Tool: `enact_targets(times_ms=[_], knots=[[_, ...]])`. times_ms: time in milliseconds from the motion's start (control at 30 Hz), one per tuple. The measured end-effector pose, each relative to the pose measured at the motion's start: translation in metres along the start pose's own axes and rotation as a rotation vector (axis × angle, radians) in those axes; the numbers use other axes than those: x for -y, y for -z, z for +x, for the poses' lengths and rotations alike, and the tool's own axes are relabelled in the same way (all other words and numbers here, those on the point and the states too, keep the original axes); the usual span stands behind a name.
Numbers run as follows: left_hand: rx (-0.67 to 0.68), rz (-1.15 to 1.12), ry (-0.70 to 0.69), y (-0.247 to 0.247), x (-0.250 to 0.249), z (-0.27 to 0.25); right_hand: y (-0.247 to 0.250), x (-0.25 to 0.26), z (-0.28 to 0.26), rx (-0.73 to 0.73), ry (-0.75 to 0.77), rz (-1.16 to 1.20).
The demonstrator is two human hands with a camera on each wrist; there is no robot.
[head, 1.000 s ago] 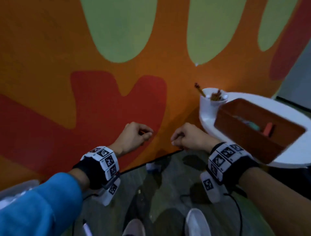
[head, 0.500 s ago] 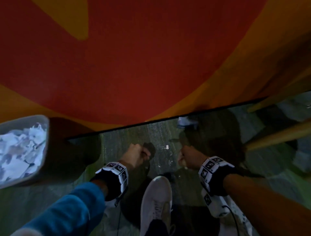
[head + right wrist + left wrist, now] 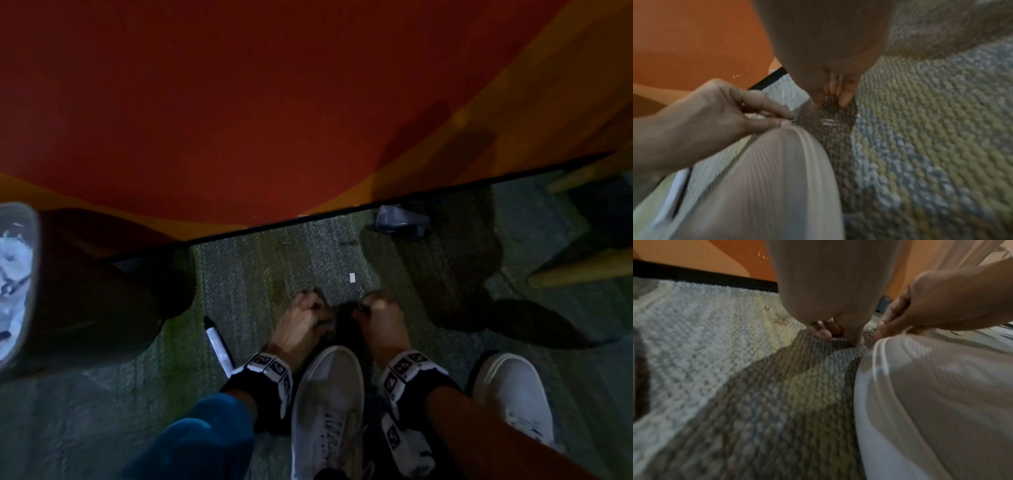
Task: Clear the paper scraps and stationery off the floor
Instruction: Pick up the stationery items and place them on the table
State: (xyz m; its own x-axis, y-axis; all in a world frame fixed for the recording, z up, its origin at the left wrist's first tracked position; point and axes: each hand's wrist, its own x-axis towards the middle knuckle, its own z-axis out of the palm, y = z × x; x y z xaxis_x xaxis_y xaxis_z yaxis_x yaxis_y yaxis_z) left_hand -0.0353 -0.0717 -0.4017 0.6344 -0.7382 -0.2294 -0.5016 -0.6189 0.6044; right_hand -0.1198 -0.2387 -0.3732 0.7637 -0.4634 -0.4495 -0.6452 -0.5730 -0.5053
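left hand (image 3: 301, 322): fingers curled at carpet (image 3: 246, 267), pinching something; can't tell what
right hand (image 3: 383, 317): fingertips pinched, contents unclear
marker (image 3: 217, 342): on carpet, left of hands

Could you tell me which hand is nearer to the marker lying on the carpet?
Left. The left hand is just right of the marker, while the right hand is farther right, beyond the shoe.

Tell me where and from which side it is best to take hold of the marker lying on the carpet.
Grip the marker across the middle of its white barrel, coming from above with the left hand, which is nearer. It lies flat on the carpet, black cap pointing toward the wall, with both long sides apparently free, so thumb and fingers can likely pinch it across its width.
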Motion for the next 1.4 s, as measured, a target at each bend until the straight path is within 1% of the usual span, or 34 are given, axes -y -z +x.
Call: enact_targets(times_ms=[133,267,300,333,367,400,433,467,500,567,633,700,767,867,933,1000,1067,1167,1233,1300,1333,1400], knots=[[-0.027,0.026,-0.002,-0.004,-0.005,-0.002,-0.006,0.002,0.000,0.066,0.077,-0.027],[-0.015,0.019,0.034,-0.007,-0.004,0.001,-0.012,0.003,0.001,0.034,0.038,-0.011],[-0.022,-0.006,0.046,-0.007,-0.004,0.003,-0.013,0.003,0.001,0.035,0.006,0.000],[-0.027,-0.047,0.072,-0.006,-0.005,0.004,-0.016,0.002,0.002,0.032,-0.008,0.062],[-0.043,-0.098,0.096,-0.004,-0.008,0.005,-0.018,0.002,0.004,0.066,-0.009,0.108],[-0.059,-0.152,0.137,0.000,-0.010,0.006,-0.019,0.001,0.005,0.060,0.023,0.163],[-0.079,-0.187,0.178,0.003,-0.011,0.008,-0.013,0.004,0.006,0.058,0.020,0.208],[-0.103,-0.198,0.216,0.008,-0.013,0.010,-0.008,0.003,0.010,0.027,-0.024,0.235],[-0.122,-0.201,0.231,0.013,-0.014,0.011,-0.003,0.000,0.012,-0.020,-0.016,0.182],[-0.143,-0.215,0.246,0.025,-0.019,0.013,0.008,-0.009,0.018,-0.047,-0.070,0.233],[-0.160,-0.239,0.259,0.037,-0.023,0.017,0.020,-0.020,0.023,-0.054,-0.079,0.268],[-0.166,-0.271,0.276,0.051,-0.028,0.019,0.038,-0.022,0.024,-0.039,-0.044,0.278],[-0.178,-0.295,0.278,0.067,-0.040,0.019,0.069,-0.007,0.015,-0.045,-0.020,0.288],[-0.219,-0.332,0.273,0.092,-0.065,0.021,0.113,0.010,0.002,-0.046,0.055,0.280],[-0.222,-0.305,0.213,0.117,-0.095,0.019,0.150,0.024,-0.015,-0.083,0.087,0.286],[-0.217,-0.306,0.125,0.139,-0.120,0.020,0.179,0.038,-0.025,-0.075,0.125,0.302],[-0.236,-0.288,0.007,0.166,-0.157,0.020,0.222,0.054,-0.044,-0.071,0.117,0.411],[-0.261,-0.254,-0.150,0.207,-0.228,0.022,0.291,0.072,-0.074,-0.098,0.130,0.548],[-0.283,-0.264,-0.256,0.233,-0.280,0.025,0.338,0.078,-0.098,-0.141,0.163,0.514],[-0.291,-0.275,-0.354,0.255,-0.336,0.027,0.388,0.081,-0.128,-0.180,0.236,0.432],[-0.291,-0.273,-0.402,0.264,-0.364,0.027,0.412,0.081,-0.144,-0.216,0.264,0.401],[-0.301,-0.282,-0.496,0.275,-0.418,0.028,0.458,0.075,-0.175,-0.344,0.296,0.390]])
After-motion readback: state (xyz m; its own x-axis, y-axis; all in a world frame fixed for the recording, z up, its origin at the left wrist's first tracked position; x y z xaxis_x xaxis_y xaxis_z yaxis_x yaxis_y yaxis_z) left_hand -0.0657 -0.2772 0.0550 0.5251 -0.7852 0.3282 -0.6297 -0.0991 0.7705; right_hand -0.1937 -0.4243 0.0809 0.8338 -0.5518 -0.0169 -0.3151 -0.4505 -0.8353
